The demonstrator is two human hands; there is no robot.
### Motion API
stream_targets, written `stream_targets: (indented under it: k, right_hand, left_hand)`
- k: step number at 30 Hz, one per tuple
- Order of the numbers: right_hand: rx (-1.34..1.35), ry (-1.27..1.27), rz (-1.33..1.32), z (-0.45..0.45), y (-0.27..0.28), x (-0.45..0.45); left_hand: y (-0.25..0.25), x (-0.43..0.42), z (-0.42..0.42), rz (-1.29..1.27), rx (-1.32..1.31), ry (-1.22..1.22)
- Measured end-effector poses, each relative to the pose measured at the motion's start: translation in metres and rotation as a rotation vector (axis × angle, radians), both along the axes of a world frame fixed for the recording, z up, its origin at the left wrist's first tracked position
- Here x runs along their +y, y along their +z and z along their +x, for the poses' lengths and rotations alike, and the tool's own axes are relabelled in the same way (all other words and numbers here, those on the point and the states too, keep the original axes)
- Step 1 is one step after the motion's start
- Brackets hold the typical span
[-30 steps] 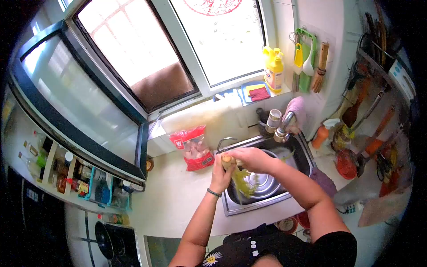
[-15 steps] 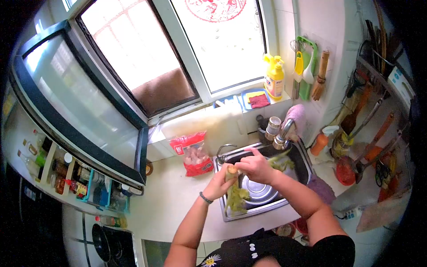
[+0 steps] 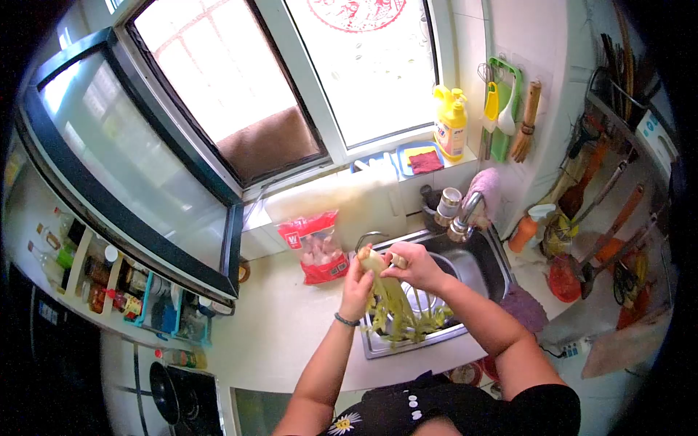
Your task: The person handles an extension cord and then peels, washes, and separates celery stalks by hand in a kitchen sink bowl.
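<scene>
Pale green stalks and ruffled leaves hang from my hands near the middle of the frame, over the near left part of the metal sink [image 3: 476, 256]. My left hand [image 3: 355, 291] is closed around the pale base of the leafy vegetable [image 3: 392, 304], thumb laid along it. My right hand [image 3: 420, 267] is just beside it, fingers curled and pressed together, pinching a pale stalk end [image 3: 398, 260]. Round metal ridges show in the sink behind the leaves. A dark beaded bracelet [image 3: 347, 320] circles my left wrist.

Left of the sink, on the white worktop [image 3: 273, 338], the red and clear plastic bag [image 3: 314, 247] leans near the wall with pale pieces inside. A metal faucet [image 3: 462, 224] rises at the sink's far side, with a pink cloth [image 3: 486, 190] beside it. Toward the right of the frame are an orange spray bottle [image 3: 523, 234] and, by the sink's right edge, a purple cloth [image 3: 523, 307]. On the ledge at upper right, a yellow bottle [image 3: 451, 127] stands beside a blue tray [image 3: 407, 168] holding a dark red cloth [image 3: 424, 162].
</scene>
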State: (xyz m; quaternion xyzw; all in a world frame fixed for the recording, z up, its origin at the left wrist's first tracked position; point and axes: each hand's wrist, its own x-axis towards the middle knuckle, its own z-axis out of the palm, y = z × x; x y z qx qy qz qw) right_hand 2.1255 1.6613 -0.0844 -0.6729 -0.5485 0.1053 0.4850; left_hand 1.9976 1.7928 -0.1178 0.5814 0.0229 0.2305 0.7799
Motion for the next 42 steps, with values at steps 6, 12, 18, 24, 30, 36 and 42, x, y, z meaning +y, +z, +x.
stream_targets:
  k: [6, 12, 18, 24, 30, 36, 42]
  right_hand:
    - [-0.084, 0.061, 0.126, -0.006, -0.003, 0.005]
    - [0.086, 0.184, -0.023, 0.002, 0.006, 0.000]
    - [-0.372, -0.110, 0.065, -0.012, 0.008, -0.001]
    - [-0.371, -0.121, 0.156, -0.012, 0.005, -0.007]
    - [-0.142, 0.229, 0.054, 0.013, 0.017, -0.012]
    - [0.368, 0.421, 0.053, 0.021, 0.014, -0.009]
    - [0.655, 0.495, 0.077, 0.021, 0.006, -0.006]
  left_hand:
    - [-0.010, -0.015, -0.001, 0.031, 0.013, 0.114]
    - [0.005, -0.009, -0.005, 0.212, 0.066, 0.059]
    - [0.008, -0.027, 0.003, 0.788, 0.124, 0.353]
    - [0.023, -0.021, -0.005, 0.884, 0.103, 0.241]
    - [0.024, -0.007, -0.017, 0.397, 0.112, -0.087]
    - [0.035, -0.014, -0.010, 0.161, 0.022, -0.153]
    - [0.037, -0.021, 0.008, -0.038, -0.053, -0.048]
